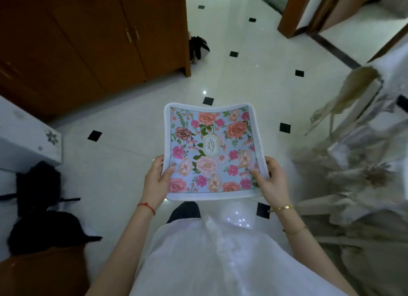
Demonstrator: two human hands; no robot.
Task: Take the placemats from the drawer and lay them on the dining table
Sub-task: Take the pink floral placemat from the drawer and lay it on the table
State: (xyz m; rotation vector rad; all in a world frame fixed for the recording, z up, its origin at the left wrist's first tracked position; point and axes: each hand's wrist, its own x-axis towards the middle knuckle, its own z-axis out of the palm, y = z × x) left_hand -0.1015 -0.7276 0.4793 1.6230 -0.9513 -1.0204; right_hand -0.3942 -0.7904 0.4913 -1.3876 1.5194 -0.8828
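Both hands, left hand (157, 181) and right hand (272, 182), grip a floral placemat (209, 150).

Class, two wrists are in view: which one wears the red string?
The left wrist, by the left hand holding the placemat; the right wrist wears gold.

**Floor and what stands on it**

Floor (136, 154): glossy white tile with small black diamond insets. On it: brown wooden cabinet (88, 42), upper left; black-and-white bag (198, 48) beside the cabinet's corner; black items (39, 185), lower left, blurred.
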